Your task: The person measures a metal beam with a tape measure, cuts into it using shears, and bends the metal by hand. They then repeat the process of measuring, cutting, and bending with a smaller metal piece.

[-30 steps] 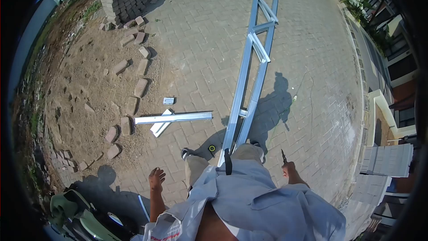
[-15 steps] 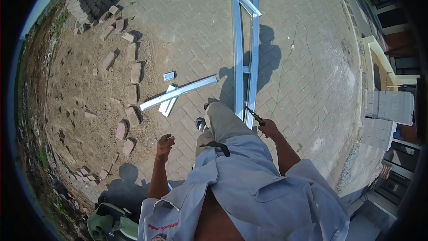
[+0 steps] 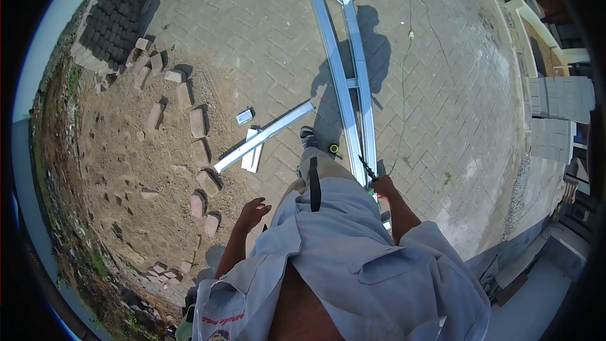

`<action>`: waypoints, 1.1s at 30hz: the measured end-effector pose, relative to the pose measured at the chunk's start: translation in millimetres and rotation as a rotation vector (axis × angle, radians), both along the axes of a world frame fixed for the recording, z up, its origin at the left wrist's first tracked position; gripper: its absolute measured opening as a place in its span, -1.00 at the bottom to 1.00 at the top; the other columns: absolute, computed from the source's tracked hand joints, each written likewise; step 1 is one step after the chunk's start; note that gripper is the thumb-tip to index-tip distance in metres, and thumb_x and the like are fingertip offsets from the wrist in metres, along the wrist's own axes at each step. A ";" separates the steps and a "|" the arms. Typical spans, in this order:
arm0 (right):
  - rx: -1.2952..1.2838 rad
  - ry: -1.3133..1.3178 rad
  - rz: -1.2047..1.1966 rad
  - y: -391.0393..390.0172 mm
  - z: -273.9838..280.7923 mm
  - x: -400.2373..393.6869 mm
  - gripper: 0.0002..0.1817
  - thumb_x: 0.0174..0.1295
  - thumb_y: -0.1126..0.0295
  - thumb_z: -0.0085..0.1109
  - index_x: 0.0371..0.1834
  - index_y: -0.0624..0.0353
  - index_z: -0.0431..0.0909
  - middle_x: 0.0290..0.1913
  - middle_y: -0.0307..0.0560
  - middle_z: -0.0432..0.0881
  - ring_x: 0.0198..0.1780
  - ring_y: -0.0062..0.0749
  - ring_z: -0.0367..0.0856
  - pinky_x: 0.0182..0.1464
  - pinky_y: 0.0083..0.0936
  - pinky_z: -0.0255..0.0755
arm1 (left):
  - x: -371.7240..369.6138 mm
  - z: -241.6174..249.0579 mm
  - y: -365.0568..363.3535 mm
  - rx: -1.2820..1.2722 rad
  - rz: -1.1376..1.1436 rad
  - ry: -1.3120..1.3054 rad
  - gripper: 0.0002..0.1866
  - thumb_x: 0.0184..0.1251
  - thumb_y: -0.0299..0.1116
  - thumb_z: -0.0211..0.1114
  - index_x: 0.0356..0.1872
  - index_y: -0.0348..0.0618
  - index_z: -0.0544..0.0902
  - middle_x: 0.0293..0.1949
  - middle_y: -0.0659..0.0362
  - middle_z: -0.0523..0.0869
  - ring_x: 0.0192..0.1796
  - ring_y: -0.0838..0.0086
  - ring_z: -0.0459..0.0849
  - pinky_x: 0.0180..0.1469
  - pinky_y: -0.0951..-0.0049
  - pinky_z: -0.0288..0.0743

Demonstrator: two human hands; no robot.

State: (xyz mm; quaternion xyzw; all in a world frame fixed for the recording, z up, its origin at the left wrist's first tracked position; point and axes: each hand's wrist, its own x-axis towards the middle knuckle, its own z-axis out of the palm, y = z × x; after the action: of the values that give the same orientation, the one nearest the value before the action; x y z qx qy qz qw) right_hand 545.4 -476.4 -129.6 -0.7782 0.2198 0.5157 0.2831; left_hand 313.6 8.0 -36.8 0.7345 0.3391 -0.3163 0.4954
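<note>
My right hand (image 3: 383, 187) has its fingers clamped round the handle of a dark tool (image 3: 367, 168); my grip hides much of it, and I can't make out what sort it is. Its tip shows over the near part of a metal frame (image 3: 342, 82), though I can't tell whether it touches. The frame lies on the paving (image 3: 278, 38) ahead of me; its far end is cut off at the top edge, and its near end slips out of sight by my right hand and my shirt (image 3: 379, 246). My left hand (image 3: 254, 212) hangs out to the side over the ground, fingers bent and slightly apart. My shirt covers most of my legs, so only one shoe (image 3: 308, 136) shows clearly. A small round yellow-and-black thing (image 3: 334, 148) sits just beside my leg, too small to name surely. Counting up: one frame, with two long rails; three loose metal pieces to the left, a long strip (image 3: 268, 135) lying across a shorter strip (image 3: 252, 160), and a small piece (image 3: 245, 117) near them; one green cord (image 3: 404, 88) on the right; two stacks of grey blocks (image 3: 562, 96) near the right edge; one brick pile (image 3: 117, 19) upper left. The loose bricks (image 3: 198, 122) along the sand crowd together too much for a sure count.
</note>
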 end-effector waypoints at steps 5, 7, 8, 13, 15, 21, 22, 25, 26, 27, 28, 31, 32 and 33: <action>0.190 -0.057 -0.125 67.8 20.8 38.1 -0.73 0.21 0.41 0.41 -0.17 0.31 0.54 -0.51 -0.09 0.60 -0.69 -0.47 0.45 -0.67 -0.41 0.30 | 21.4 -9.4 21.2 0.038 -0.210 -0.019 -0.47 0.26 -0.08 0.48 0.11 -0.28 0.72 -0.11 -0.12 0.83 -0.03 0.10 0.81 0.08 0.22 0.64; 0.259 -0.049 -0.055 96.6 33.8 56.9 -0.64 0.20 0.39 0.43 -0.05 0.33 0.53 -0.48 -0.07 0.63 -0.69 -0.47 0.45 -0.67 -0.44 0.28 | 27.8 -10.7 25.7 0.145 -0.378 -0.003 -0.58 0.20 -0.09 0.49 -0.05 -0.20 0.81 -0.20 -0.07 0.84 -0.11 0.07 0.82 0.04 0.22 0.65; 0.225 -0.063 0.033 114.1 45.8 63.2 -0.56 0.18 0.37 0.46 0.03 0.33 0.51 -0.47 -0.07 0.64 -0.68 -0.49 0.45 -0.67 -0.46 0.29 | 25.3 -15.7 31.4 0.245 -0.410 -0.117 -0.71 0.13 -0.15 0.47 -0.29 -0.15 0.84 -0.28 -0.03 0.84 -0.14 0.03 0.80 0.02 0.21 0.67; 0.323 -0.484 0.389 169.8 61.6 39.1 -0.28 0.06 0.23 0.58 0.23 0.38 0.48 -0.20 0.07 0.72 -0.21 -0.20 0.70 -0.12 -0.28 0.61 | 55.7 16.0 59.0 0.072 -0.363 -0.050 -0.76 0.15 -0.23 0.41 -0.29 -0.18 0.85 -0.26 -0.06 0.84 -0.12 0.04 0.81 0.01 0.17 0.67; 0.316 -0.372 0.378 187.1 74.5 14.6 -0.31 0.07 0.23 0.54 0.21 0.37 0.49 -0.01 0.20 0.72 0.08 0.02 0.70 0.18 -0.19 0.55 | 43.6 13.3 75.0 -0.018 -0.403 -0.082 -0.76 0.17 -0.25 0.40 -0.29 -0.21 0.84 -0.28 -0.08 0.83 -0.18 0.07 0.82 -0.03 0.18 0.67; 0.312 -0.349 0.317 204.5 85.9 -60.4 -0.49 0.13 0.44 0.31 0.20 0.29 0.55 0.11 0.34 0.69 0.20 0.19 0.66 0.24 -0.15 0.52 | 32.0 -4.8 131.4 -0.251 -0.532 -0.081 -0.76 0.17 -0.29 0.41 -0.29 -0.28 0.83 -0.35 -0.03 0.82 -0.31 0.27 0.79 -0.16 0.30 0.65; 0.318 -0.327 0.252 206.7 90.0 -65.8 -0.49 0.13 0.46 0.28 0.22 0.26 0.56 0.11 0.32 0.70 0.21 0.19 0.65 0.24 -0.15 0.51 | 29.8 -10.6 137.9 -0.336 -0.414 0.033 -0.76 0.18 -0.28 0.42 -0.28 -0.27 0.83 -0.36 -0.03 0.82 -0.33 0.30 0.78 -0.19 0.31 0.65; 0.236 -0.397 0.165 212.3 136.9 -69.2 -0.50 0.14 0.47 0.27 0.21 0.27 0.56 0.08 0.32 0.71 0.22 0.18 0.65 0.25 -0.15 0.51 | 44.7 5.4 138.5 -0.226 -0.592 0.043 -0.76 0.20 -0.27 0.43 -0.26 -0.25 0.84 -0.33 -0.01 0.83 -0.31 0.32 0.79 -0.18 0.30 0.65; 0.199 -0.427 0.152 206.0 140.5 -76.8 -0.49 0.20 0.41 0.33 0.24 0.31 0.57 0.01 0.23 0.75 0.07 0.05 0.75 0.16 -0.22 0.56 | 49.5 2.6 137.6 -0.204 -0.708 0.027 -0.73 0.16 -0.25 0.41 -0.23 -0.22 0.84 -0.30 -0.01 0.85 -0.30 0.29 0.80 -0.15 0.30 0.66; 0.195 -0.422 0.143 199.4 145.9 -81.4 -0.49 0.19 0.41 0.32 0.24 0.31 0.57 0.00 0.23 0.76 0.06 0.04 0.75 0.16 -0.22 0.57 | 55.5 2.4 135.6 -0.238 -0.752 0.015 -0.72 0.14 -0.24 0.40 -0.24 -0.21 0.84 -0.30 -0.02 0.85 -0.30 0.27 0.81 -0.15 0.30 0.66; 0.192 -0.417 0.134 193.1 151.6 -84.6 -0.48 0.18 0.42 0.32 0.24 0.31 0.57 -0.01 0.22 0.76 0.05 0.02 0.76 0.15 -0.23 0.57 | 61.3 2.6 132.9 -0.270 -0.797 0.004 -0.71 0.12 -0.22 0.40 -0.24 -0.21 0.84 -0.30 -0.03 0.85 -0.30 0.25 0.81 -0.14 0.29 0.66; 0.123 -0.346 0.094 168.4 130.6 -105.5 -0.52 0.16 0.40 0.33 0.18 0.33 0.61 0.00 0.21 0.77 0.03 -0.06 0.77 0.11 -0.26 0.60 | 80.4 14.1 115.4 -0.297 -0.888 0.035 -0.67 0.05 -0.19 0.36 -0.27 -0.20 0.84 -0.29 -0.07 0.84 -0.26 0.19 0.82 -0.12 0.27 0.65; 0.106 -0.340 0.076 162.1 125.3 -111.3 -0.53 0.16 0.40 0.33 0.15 0.33 0.63 0.00 0.21 0.77 0.02 -0.07 0.78 0.11 -0.26 0.60 | 85.7 16.0 108.9 -0.300 -0.929 0.060 -0.67 0.05 -0.19 0.36 -0.27 -0.20 0.84 -0.28 -0.07 0.84 -0.26 0.18 0.82 -0.13 0.26 0.65; 0.090 -0.337 0.059 156.0 118.6 -113.9 -0.55 0.16 0.39 0.33 0.13 0.34 0.64 -0.01 0.21 0.77 0.01 -0.08 0.78 0.10 -0.26 0.61 | 90.3 18.3 102.0 -0.299 -0.969 0.083 -0.68 0.05 -0.19 0.36 -0.27 -0.21 0.84 -0.27 -0.07 0.84 -0.26 0.18 0.81 -0.14 0.26 0.65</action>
State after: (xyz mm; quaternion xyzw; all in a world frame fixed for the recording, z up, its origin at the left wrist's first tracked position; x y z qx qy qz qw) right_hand 431.5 -320.4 -11.0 -0.8463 0.1228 0.3953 0.3353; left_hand 404.0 110.1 -18.5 0.7152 -0.0700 -0.5839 0.3777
